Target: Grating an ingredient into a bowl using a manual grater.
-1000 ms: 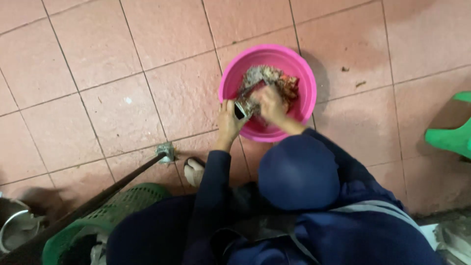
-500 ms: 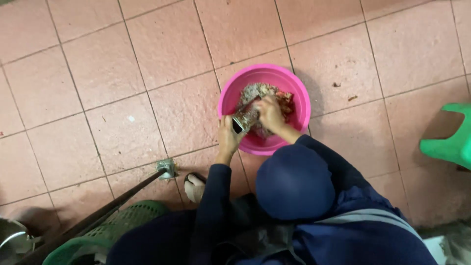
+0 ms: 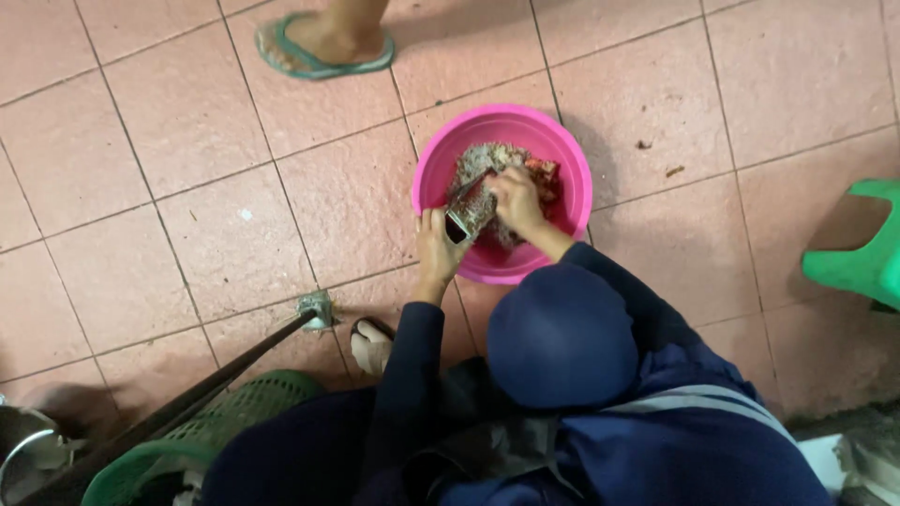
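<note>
A round pink basin (image 3: 441, 178) sits on the tiled floor (image 3: 187, 215), holding a grey-brown shredded heap. The left hand (image 3: 436, 248) grips a metal grater (image 3: 469, 208) propped inside it; the right hand (image 3: 516, 199) has its fingers closed on something small against the grater

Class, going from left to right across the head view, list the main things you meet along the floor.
Metal pot → green basket → left hand → right hand → green stool.

Open tiled floor (image 3: 187, 215) left of pink basin (image 3: 441, 169); sandalled foot (image 3: 323, 42) beyond.
</note>
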